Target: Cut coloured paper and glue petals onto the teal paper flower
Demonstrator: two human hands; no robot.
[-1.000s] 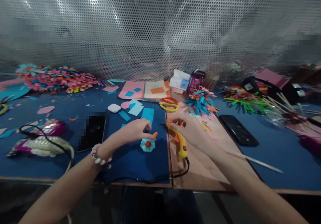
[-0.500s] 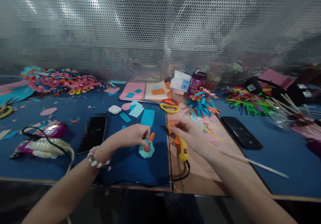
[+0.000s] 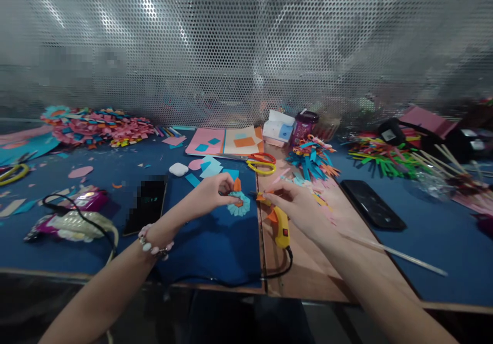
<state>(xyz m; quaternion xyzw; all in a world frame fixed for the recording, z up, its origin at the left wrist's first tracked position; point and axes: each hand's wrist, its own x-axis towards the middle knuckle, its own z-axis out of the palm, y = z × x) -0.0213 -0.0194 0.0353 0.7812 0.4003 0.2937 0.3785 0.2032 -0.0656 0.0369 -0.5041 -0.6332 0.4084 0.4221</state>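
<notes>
My left hand (image 3: 210, 195) pinches a light-blue paper flower (image 3: 239, 206) with an orange centre, raised a little over the blue mat. An orange paper strip (image 3: 237, 184) sticks up from the flower's top. Just to its right, my right hand (image 3: 295, 203) has its fingers closed on a small orange paper piece (image 3: 264, 197). That piece is by the dark tip of a yellow hot glue gun (image 3: 282, 233), which lies below my right hand with its cord trailing to the front edge. Another orange bit (image 3: 271, 214) shows against the gun.
Red-and-yellow scissors (image 3: 262, 162) lie behind the hands, near blue paper pieces (image 3: 211, 168). Phones (image 3: 148, 208) (image 3: 372, 205) lie at both sides. A clear stick (image 3: 400, 254) is at right. A heap of paper flowers (image 3: 100, 124) stands at back left.
My left hand has lifted the blue flower and brought it up and right, closer to the glue gun's tip. My right hand has stayed nearly in place.
</notes>
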